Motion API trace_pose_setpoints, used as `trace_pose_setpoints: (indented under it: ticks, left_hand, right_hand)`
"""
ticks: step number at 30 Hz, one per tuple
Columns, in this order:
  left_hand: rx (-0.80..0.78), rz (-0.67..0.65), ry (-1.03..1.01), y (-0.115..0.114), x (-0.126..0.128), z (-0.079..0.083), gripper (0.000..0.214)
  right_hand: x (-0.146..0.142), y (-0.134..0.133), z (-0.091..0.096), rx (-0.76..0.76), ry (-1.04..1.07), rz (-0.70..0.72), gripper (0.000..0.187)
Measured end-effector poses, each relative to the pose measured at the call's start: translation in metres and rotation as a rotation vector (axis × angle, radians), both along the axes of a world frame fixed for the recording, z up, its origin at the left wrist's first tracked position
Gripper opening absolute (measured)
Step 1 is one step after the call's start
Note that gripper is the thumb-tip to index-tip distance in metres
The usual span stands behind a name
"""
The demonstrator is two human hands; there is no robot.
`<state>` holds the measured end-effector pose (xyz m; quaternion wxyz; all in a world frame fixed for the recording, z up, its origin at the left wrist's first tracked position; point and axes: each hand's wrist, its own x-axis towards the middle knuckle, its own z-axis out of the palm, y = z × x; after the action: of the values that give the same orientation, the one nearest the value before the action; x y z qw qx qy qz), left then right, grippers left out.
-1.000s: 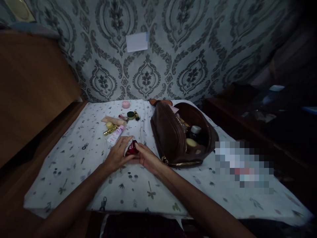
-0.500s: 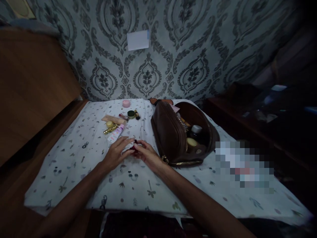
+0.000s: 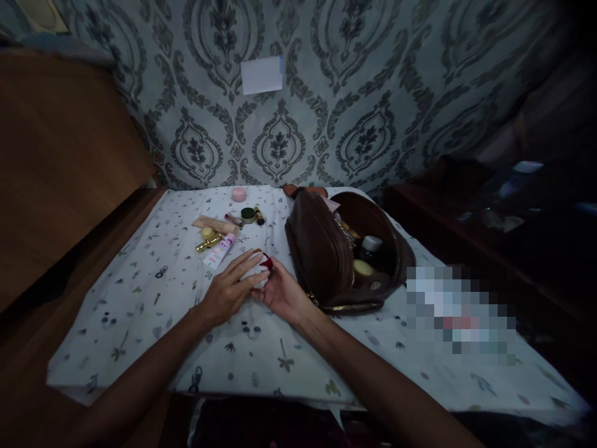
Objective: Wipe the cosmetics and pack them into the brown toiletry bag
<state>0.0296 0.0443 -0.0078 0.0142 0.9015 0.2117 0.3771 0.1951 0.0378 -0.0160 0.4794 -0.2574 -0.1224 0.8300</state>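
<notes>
Held the red jar left of the brown bag, pressing a white wipe onto it with bent fingers of the left hand, cupping it with curled fingers of the right hand. Seemed unfinished, jar unreleased.

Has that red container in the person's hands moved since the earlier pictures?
Yes, slightly: judged against the brown bag, the visible part of the red container is now nearer the bag and a little higher in the picture.
</notes>
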Motion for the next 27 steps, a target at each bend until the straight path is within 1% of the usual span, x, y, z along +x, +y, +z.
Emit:
trace_pose_setpoints:
  ticks: [3,7,9,12,15,17,22,25,27]
  left_hand:
    - [-0.05,-0.031,-0.051,0.001,-0.002,-0.001,0.046]
    - [-0.119,-0.026,-0.078,0.001,-0.005,0.0,0.049]
    - [-0.164,-0.031,-0.088,0.0,-0.005,0.001,0.05]
    - [-0.237,-0.031,-0.134,0.0,-0.007,0.002,0.048]
    - [-0.325,0.024,-0.179,0.003,-0.012,0.001,0.044]
    - [-0.403,0.072,-0.201,0.005,-0.016,-0.001,0.042]
    - [-0.63,0.184,-0.244,0.01,-0.02,-0.002,0.045]
    - [-0.729,0.237,-0.33,0.01,-0.015,0.003,0.049]
    - [-0.799,0.248,-0.385,0.008,-0.011,0.006,0.051]
  right_hand:
    - [0.001,0.001,-0.001,-0.023,-0.008,0.047,0.028]
    - [0.004,0.004,-0.004,-0.032,-0.047,0.119,0.035]
    - [0.007,0.005,-0.004,-0.031,-0.049,0.115,0.034]
    - [0.009,0.006,-0.003,-0.006,-0.05,0.097,0.027]
    - [0.009,0.004,-0.003,0.036,-0.097,0.135,0.023]
    - [0.007,0.0,-0.004,0.095,-0.142,0.152,0.025]
    - [0.001,-0.009,-0.003,0.281,-0.147,0.12,0.042]
    - [-0.001,-0.011,0.001,0.32,-0.128,0.093,0.058]
    - [-0.002,-0.011,0.003,0.333,-0.145,0.05,0.065]
